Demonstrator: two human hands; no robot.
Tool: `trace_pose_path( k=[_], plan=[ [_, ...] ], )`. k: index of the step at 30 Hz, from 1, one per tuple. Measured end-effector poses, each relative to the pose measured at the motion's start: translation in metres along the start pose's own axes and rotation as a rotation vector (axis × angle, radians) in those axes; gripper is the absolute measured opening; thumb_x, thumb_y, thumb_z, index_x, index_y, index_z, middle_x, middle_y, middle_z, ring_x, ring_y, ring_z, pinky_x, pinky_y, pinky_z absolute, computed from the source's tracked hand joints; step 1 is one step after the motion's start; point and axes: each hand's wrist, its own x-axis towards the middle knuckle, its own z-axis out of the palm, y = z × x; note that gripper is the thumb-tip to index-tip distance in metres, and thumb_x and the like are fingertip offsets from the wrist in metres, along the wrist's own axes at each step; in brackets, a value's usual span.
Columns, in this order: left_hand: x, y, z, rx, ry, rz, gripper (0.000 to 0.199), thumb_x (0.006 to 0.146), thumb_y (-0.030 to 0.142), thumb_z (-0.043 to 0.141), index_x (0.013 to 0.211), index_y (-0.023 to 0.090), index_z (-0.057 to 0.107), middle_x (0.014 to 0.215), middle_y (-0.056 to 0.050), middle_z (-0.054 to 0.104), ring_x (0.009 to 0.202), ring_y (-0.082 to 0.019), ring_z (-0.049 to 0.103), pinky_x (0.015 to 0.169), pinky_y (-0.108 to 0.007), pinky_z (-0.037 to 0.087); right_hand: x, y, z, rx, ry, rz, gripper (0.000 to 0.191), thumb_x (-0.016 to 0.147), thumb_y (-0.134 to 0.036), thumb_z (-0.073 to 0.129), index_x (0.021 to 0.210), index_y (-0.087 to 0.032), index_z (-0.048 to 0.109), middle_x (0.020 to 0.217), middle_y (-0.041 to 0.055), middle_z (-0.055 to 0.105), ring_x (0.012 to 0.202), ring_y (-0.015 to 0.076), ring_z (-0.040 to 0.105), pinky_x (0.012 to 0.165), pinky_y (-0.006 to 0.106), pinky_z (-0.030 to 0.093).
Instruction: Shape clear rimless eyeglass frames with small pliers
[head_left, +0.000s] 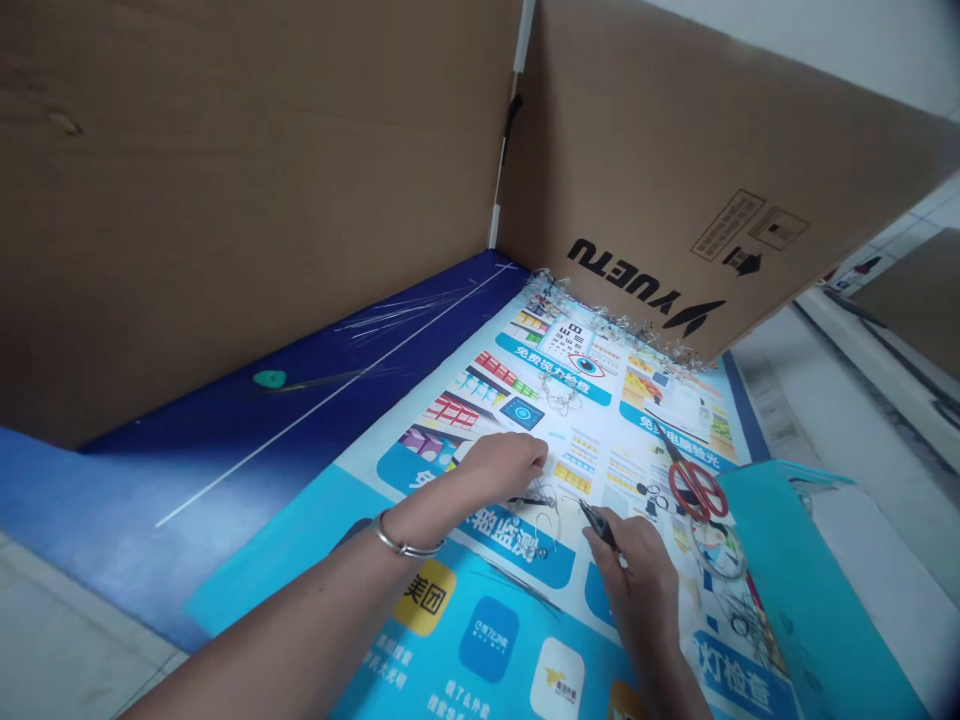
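My left hand (504, 468), with a silver bangle on its wrist, is closed just above a small tangle of clear beads and thin wire (536, 540). What its fingertips pinch is too small to make out. My right hand (641, 570) is wrapped round small dark-handled pliers (598, 525), whose tip points up and left towards the wire, a short gap from my left hand. Farther up the printed sheet (480, 440) lies another small bunch of wire and beads (561, 395).
Red-handled scissors (697, 490) and a roll of wire (718, 550) lie right of my right hand, beside a teal folder (817, 590). Cardboard walls (645, 150) stand behind, with beaded wire pieces (622, 325) along their foot. Loose wires (409, 310) lie at the left.
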Motion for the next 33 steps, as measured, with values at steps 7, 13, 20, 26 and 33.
trace_pose_path(
  k=[7, 13, 20, 26, 33],
  plan=[
    [0.002, -0.006, 0.002, 0.075, -0.033, 0.015, 0.018, 0.079, 0.031, 0.041, 0.08, 0.021, 0.057, 0.081, -0.004, 0.061, 0.071, -0.017, 0.052, 0.054, -0.025, 0.031, 0.003, -0.001, 0.002, 0.031, 0.004, 0.015, 0.028, 0.08, -0.037, 0.05, 0.102, -0.021, 0.057, 0.076, 0.0045, 0.054, 0.075, 0.0175, 0.049, 0.069, 0.029, 0.039],
    [0.002, -0.008, 0.004, 0.072, -0.021, 0.043, 0.019, 0.079, 0.031, 0.041, 0.081, 0.021, 0.057, 0.08, -0.004, 0.061, 0.071, -0.017, 0.052, 0.054, -0.025, 0.032, 0.002, -0.002, 0.003, 0.058, -0.007, 0.025, 0.027, 0.08, -0.036, 0.051, 0.101, -0.021, 0.057, 0.077, 0.0043, 0.054, 0.075, 0.0173, 0.049, 0.068, 0.028, 0.04],
    [0.003, -0.009, 0.004, 0.064, -0.017, 0.039, 0.02, 0.08, 0.033, 0.04, 0.081, 0.021, 0.057, 0.079, -0.003, 0.061, 0.07, -0.017, 0.052, 0.053, -0.026, 0.031, 0.002, -0.004, 0.004, 0.06, -0.026, 0.034, 0.025, 0.08, -0.035, 0.051, 0.1, -0.022, 0.057, 0.077, 0.0037, 0.054, 0.075, 0.0169, 0.049, 0.068, 0.029, 0.04],
    [0.005, -0.01, -0.001, 0.045, -0.05, 0.051, 0.022, 0.08, 0.034, 0.04, 0.083, 0.021, 0.057, 0.08, -0.003, 0.061, 0.071, -0.017, 0.053, 0.055, -0.026, 0.032, 0.002, -0.007, 0.007, 0.106, -0.05, 0.036, 0.025, 0.08, -0.034, 0.05, 0.101, -0.021, 0.056, 0.075, 0.0034, 0.053, 0.073, 0.0161, 0.049, 0.067, 0.028, 0.041],
    [0.006, -0.013, -0.005, 0.045, -0.059, 0.091, 0.021, 0.082, 0.032, 0.038, 0.083, 0.021, 0.056, 0.082, -0.002, 0.061, 0.071, -0.016, 0.053, 0.054, -0.025, 0.032, 0.004, -0.008, 0.009, 0.13, -0.056, 0.049, 0.024, 0.08, -0.033, 0.051, 0.101, -0.022, 0.057, 0.077, 0.0023, 0.053, 0.074, 0.0147, 0.051, 0.067, 0.025, 0.042]
  ],
)
